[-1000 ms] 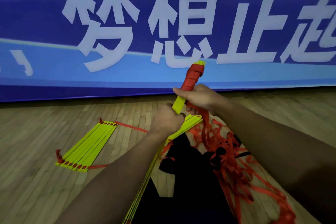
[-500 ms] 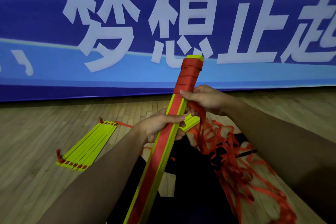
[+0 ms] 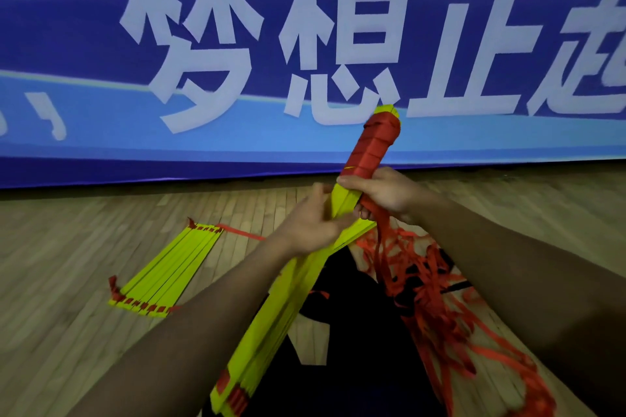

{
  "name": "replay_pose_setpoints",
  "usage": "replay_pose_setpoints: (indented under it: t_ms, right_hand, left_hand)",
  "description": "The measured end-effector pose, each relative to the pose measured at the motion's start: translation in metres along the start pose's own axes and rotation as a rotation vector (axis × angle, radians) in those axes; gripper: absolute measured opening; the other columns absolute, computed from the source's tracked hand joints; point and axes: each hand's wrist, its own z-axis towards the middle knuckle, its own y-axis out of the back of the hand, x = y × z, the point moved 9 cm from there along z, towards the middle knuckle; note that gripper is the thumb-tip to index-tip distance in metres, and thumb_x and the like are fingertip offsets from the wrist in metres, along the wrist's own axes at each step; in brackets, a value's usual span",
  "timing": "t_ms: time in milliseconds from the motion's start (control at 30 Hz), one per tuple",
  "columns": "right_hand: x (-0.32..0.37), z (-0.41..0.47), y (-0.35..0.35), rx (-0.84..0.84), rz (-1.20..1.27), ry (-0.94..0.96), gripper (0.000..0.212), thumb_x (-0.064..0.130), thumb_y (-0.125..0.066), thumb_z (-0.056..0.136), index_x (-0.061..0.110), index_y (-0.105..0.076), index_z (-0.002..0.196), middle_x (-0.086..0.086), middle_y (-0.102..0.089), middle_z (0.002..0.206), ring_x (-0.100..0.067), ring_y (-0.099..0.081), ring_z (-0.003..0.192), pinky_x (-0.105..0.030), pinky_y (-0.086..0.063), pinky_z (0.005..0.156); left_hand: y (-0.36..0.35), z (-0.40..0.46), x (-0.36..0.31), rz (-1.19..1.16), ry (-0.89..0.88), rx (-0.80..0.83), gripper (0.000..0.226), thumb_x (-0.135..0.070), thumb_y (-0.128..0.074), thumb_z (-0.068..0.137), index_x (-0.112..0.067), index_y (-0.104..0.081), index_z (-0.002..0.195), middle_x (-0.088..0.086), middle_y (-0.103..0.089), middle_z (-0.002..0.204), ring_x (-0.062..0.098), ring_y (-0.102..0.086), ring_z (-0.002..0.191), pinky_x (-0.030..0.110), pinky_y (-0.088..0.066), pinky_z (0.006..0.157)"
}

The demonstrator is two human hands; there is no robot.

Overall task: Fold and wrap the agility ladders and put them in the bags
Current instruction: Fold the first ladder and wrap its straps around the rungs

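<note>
A bundle of yellow ladder rungs (image 3: 288,308) slants up from the bottom centre toward the banner. Red strap is wound tightly around its upper end (image 3: 372,145). My right hand (image 3: 382,193) grips the bundle just below the wound part and pinches the red strap there. My left hand (image 3: 308,223) rests against the bundle's left side with fingers spread, not gripping it. A loose tangle of red strap (image 3: 426,291) hangs from the right hand down to the floor. A second folded ladder (image 3: 166,267) lies flat on the floor at the left. A black bag (image 3: 355,349) lies under the bundle.
A big blue banner with white characters (image 3: 305,44) stands along the far edge of the wooden floor (image 3: 67,281). The red strap tangle trails off to the bottom right corner.
The bundle has turned about its long axis and tilted to the right. My left hand has let go its grip and opened. My right hand has stayed on the strap.
</note>
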Motion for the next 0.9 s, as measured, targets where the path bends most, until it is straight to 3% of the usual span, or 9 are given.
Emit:
replay_pose_setpoints:
  t_ms: [33,100,200,300,433,600,733,900]
  right_hand:
    - [0.003,-0.003,-0.002,0.058,0.048,0.026,0.033,0.039,-0.071,0.086,0.006,-0.069,0.085,-0.011,-0.064,0.063,-0.016,-0.058,0.047,-0.025,-0.049,0.048]
    - [0.008,-0.007,-0.010,0.175,0.141,0.055,0.035,0.039,-0.067,0.079,0.004,-0.069,0.086,-0.009,-0.065,0.067,-0.013,-0.059,0.049,-0.023,-0.051,0.050]
    - [0.011,-0.012,-0.018,0.270,0.167,0.052,0.037,0.038,-0.061,0.078,0.004,-0.068,0.089,-0.009,-0.068,0.071,-0.012,-0.061,0.050,-0.022,-0.052,0.053]
    - [0.007,-0.009,-0.008,0.147,0.011,0.030,0.045,0.050,-0.057,0.086,0.007,-0.066,0.079,-0.005,-0.065,0.063,-0.011,-0.056,0.044,-0.024,-0.047,0.050]
    - [0.000,-0.004,-0.004,-0.071,-0.062,-0.013,0.047,0.058,-0.061,0.089,0.014,-0.068,0.073,-0.005,-0.058,0.061,-0.012,-0.045,0.041,-0.018,-0.037,0.041]
    - [-0.015,0.000,0.004,-0.228,0.096,-0.084,0.047,0.057,-0.071,0.082,0.012,-0.067,0.071,-0.007,-0.057,0.056,-0.013,-0.044,0.040,-0.019,-0.036,0.040]
    - [-0.015,0.001,-0.006,-0.144,0.042,-0.123,0.046,0.057,-0.067,0.085,0.012,-0.067,0.074,-0.007,-0.058,0.053,-0.014,-0.050,0.038,-0.019,-0.040,0.039]
    - [-0.012,-0.004,-0.007,-0.049,-0.115,-0.184,0.058,0.056,-0.048,0.098,0.006,-0.061,0.070,-0.007,-0.060,0.051,-0.015,-0.056,0.037,-0.020,-0.043,0.040]
  left_hand:
    - [0.004,-0.001,0.008,-0.222,0.038,0.033,0.065,-0.060,-0.072,0.074,-0.020,-0.057,0.122,0.003,-0.071,0.111,0.017,-0.069,0.098,0.048,-0.054,0.093]
    - [-0.001,-0.009,0.015,-0.506,0.094,0.170,0.036,-0.036,-0.075,0.084,-0.018,-0.065,0.113,0.004,-0.074,0.099,0.016,-0.071,0.081,0.041,-0.059,0.075]
    - [-0.022,-0.025,0.013,-0.606,0.158,0.401,0.026,-0.004,-0.073,0.083,-0.016,-0.066,0.105,0.011,-0.071,0.089,0.026,-0.069,0.069,0.033,-0.057,0.061]
    - [-0.015,-0.011,0.016,-0.486,0.131,0.214,0.029,0.002,-0.073,0.082,-0.012,-0.061,0.104,0.009,-0.060,0.069,0.022,-0.054,0.050,0.029,-0.047,0.049]
    - [-0.012,0.007,0.022,-0.162,0.087,-0.024,0.054,-0.015,-0.084,0.069,-0.012,-0.056,0.115,0.012,-0.068,0.084,0.025,-0.060,0.061,0.043,-0.053,0.058]
    - [-0.012,0.006,0.029,0.046,0.130,-0.106,0.054,-0.025,-0.082,0.071,-0.023,-0.053,0.118,0.008,-0.071,0.096,0.025,-0.067,0.071,0.034,-0.056,0.065]
    - [-0.010,0.005,0.035,0.056,0.166,-0.081,0.057,-0.031,-0.086,0.071,-0.019,-0.052,0.115,0.009,-0.069,0.099,0.030,-0.069,0.085,0.044,-0.059,0.074]
    - [-0.007,0.008,0.032,0.255,0.192,-0.104,0.062,-0.037,-0.075,0.085,-0.014,-0.036,0.128,0.013,-0.064,0.114,0.032,-0.063,0.102,0.040,-0.053,0.083]
